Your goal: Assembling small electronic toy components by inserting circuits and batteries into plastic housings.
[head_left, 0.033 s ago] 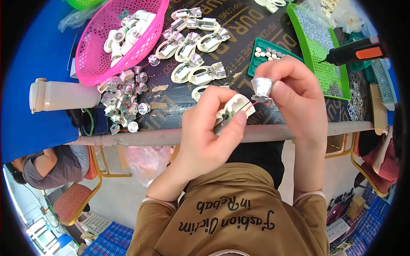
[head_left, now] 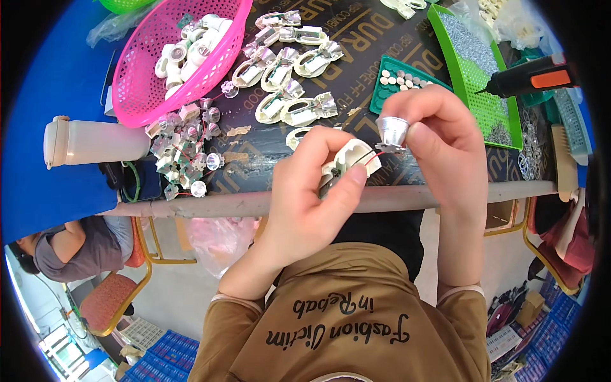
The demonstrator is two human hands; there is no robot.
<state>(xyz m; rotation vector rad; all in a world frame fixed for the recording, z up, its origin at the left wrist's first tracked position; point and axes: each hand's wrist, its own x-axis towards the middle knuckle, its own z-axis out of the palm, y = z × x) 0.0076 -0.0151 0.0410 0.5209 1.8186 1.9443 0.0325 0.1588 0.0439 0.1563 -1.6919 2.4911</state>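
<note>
Between the thumb and fingers of my left hand (head_left: 315,191) is a white plastic lamp housing (head_left: 358,156), its hollow inside facing up. My right hand (head_left: 439,130) pinches a silver reflector cup (head_left: 393,132) with a small board at its base. Thin red and black wires run from the reflector cup to the housing; the two parts are apart. Both are held over the table's front edge. Beyond my left hand lie several half-open white housings (head_left: 309,109) fitted with silver reflectors. To the left is a heap of loose reflectors and circuit boards (head_left: 184,149).
A pink basket (head_left: 137,105) of white parts stands back left, beside a pale bottle (head_left: 95,141). A green tray (head_left: 377,100) holds small round pieces. At right are a bright green tray (head_left: 468,105) of small metal parts and a black-orange electric screwdriver (head_left: 531,75). Another person sits lower left.
Hardly anything differs. The housing and the reflector cup have shifted very slightly, and both hands keep their hold.
</note>
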